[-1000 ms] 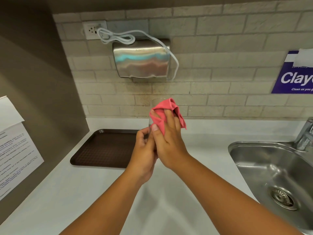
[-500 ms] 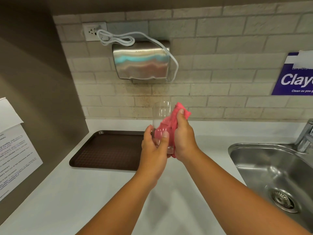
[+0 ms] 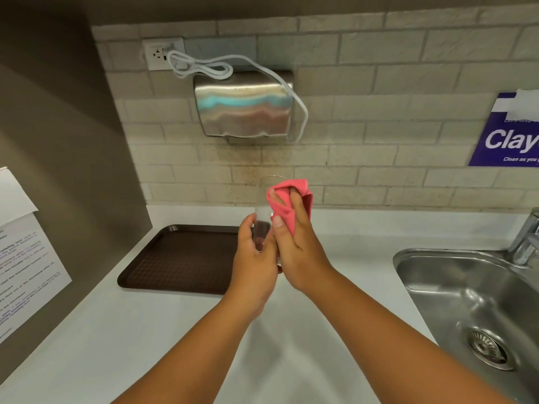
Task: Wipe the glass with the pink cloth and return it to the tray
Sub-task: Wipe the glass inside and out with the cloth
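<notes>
A clear drinking glass [image 3: 262, 205] is held upright in the air above the white counter, in front of the tiled wall. My left hand [image 3: 254, 258] grips its lower part from the left. My right hand [image 3: 294, 243] presses the pink cloth [image 3: 287, 201] against the glass's right side, fingers folded into the cloth near the rim. The lower part of the glass is hidden behind both hands. The dark brown tray [image 3: 178, 258] lies on the counter to the left of my hands, with nothing on it.
A steel sink [image 3: 466, 301] with a tap [image 3: 525, 240] fills the right side. A metal hand dryer [image 3: 243, 107] with a white cable hangs on the wall above. Paper notices [image 3: 23, 246] are stuck on the left wall; a purple sign [image 3: 507, 135] is at the right.
My right hand has slid the cloth from the glass's lower side up to its rim, and the glass has turned slightly in my left hand. The tray has not moved.
</notes>
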Available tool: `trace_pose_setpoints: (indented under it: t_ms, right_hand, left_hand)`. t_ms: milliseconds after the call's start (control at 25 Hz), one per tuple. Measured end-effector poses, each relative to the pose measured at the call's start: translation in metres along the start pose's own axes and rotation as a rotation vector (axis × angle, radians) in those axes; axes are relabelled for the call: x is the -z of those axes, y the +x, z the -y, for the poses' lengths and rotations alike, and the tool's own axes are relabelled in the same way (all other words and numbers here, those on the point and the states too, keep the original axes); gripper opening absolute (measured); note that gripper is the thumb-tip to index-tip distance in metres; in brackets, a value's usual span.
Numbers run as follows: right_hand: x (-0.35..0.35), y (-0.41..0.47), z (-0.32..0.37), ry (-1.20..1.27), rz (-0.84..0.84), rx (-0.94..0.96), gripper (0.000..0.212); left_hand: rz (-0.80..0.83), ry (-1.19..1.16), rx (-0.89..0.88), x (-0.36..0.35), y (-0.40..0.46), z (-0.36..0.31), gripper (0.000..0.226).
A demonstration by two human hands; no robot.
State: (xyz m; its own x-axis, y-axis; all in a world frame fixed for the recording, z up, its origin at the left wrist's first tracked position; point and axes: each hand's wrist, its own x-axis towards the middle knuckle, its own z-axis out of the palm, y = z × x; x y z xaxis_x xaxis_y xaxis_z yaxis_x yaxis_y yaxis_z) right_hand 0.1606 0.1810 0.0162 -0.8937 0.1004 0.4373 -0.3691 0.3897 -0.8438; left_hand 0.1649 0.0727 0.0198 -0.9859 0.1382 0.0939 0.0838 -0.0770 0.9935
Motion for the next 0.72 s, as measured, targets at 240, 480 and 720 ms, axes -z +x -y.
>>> trace_pose_setpoints:
  t_ms: [240,480,720]
  right_hand:
    - [-0.002,0.009,0.003,0.269,-0.217,-0.158,0.045]
    - [-0.011,-0.006,0.0,0.264,-0.154,-0.089,0.048]
    - [0.003,0.025,0.01,0.252,-0.144,-0.132,0.038]
  left_hand:
    - [-0.024,0.028,-0.05,-0.003,0.001,0.006,0.066]
    - [-0.022,0.037,-0.016,-0.003,0.008,-0.001,0.066]
    - [-0.008,0.162,-0.064,-0.004,0.008,0.009,0.072]
